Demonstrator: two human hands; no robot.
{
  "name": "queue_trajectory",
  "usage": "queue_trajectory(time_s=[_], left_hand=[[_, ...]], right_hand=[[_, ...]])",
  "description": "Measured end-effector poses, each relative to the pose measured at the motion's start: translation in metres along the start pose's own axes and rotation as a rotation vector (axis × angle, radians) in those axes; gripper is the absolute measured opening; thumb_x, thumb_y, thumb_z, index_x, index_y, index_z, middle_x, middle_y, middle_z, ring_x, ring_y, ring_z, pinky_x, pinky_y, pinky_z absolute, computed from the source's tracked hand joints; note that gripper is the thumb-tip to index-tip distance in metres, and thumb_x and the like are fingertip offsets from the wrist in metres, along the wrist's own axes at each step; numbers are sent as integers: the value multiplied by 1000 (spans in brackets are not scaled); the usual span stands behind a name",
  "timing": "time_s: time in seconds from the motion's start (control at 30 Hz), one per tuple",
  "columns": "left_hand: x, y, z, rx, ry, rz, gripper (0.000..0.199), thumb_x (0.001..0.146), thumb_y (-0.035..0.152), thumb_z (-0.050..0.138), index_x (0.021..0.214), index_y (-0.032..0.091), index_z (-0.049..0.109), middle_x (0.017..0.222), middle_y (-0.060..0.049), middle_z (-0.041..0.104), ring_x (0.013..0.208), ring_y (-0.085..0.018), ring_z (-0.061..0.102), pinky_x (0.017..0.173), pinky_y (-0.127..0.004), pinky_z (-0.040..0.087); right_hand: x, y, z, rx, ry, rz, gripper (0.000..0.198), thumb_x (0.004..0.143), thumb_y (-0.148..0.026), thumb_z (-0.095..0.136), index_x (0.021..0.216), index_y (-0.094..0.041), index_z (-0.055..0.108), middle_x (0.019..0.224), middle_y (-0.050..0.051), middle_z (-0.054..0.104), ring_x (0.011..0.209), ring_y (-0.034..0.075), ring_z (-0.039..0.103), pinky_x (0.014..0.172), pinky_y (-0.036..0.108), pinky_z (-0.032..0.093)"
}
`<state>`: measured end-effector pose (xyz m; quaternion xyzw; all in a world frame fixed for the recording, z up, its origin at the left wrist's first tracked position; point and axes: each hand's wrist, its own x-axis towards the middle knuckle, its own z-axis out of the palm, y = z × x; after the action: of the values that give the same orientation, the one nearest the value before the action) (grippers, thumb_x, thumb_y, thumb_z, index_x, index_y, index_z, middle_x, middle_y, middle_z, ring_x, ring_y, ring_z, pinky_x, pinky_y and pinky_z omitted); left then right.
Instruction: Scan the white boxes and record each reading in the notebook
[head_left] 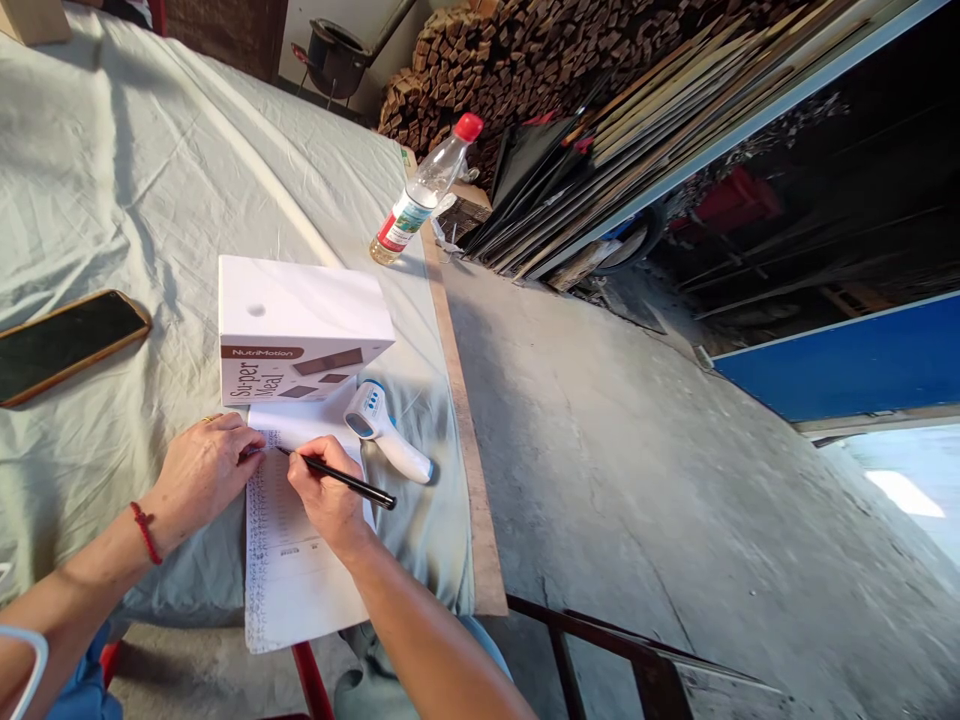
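My right hand [328, 497] grips a black pen [349, 480], its tip touching the upper part of a sheet of paper [315, 590]. Printed lines and a dense patterned strip along the left edge mark the sheet, which overhangs the table's near edge. At that left edge rests my left hand [206, 470], fingers curled together; a small dark bit shows at its fingertips, too small to name. A white NutriMotion box [300, 305] stands just beyond the paper. Right of the sheet lies a white and blue infrared thermometer [386, 430].
A phone [71, 345] in a brown case lies on the pale tablecloth [187, 190] at left. Near the table's right edge stands a red-capped bottle [420, 200]. Stacked firewood [517, 80] and leaning boards [645, 130] fill the back; a dark metal frame [600, 640] is at lower right.
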<state>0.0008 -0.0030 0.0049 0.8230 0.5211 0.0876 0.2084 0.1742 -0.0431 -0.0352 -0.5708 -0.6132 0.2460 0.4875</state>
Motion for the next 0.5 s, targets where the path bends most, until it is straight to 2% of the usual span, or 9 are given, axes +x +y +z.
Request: queue_trajectory(time_s=[0.23,0.5], left_hand=[[-1,1,-1,-9,14,-2,17,90,21,56,81,20,71,86,-5,67,86,-24,65,66,-31,44],[-1,-2,2,-90,71,11,19,88,23,54,78,21,70,84,-5,67,82,-23,63,61,-30,42]], right_hand=[[1,-1,0,10,1,-18,11,82,-25,54,72,-22,53,58,-5,53,49,11,48,52,22,43],[1,-3,-4,-33,33,21,13,83,-29,53,72,-22,51,58,-4,54,51,12,48,52,23,44]])
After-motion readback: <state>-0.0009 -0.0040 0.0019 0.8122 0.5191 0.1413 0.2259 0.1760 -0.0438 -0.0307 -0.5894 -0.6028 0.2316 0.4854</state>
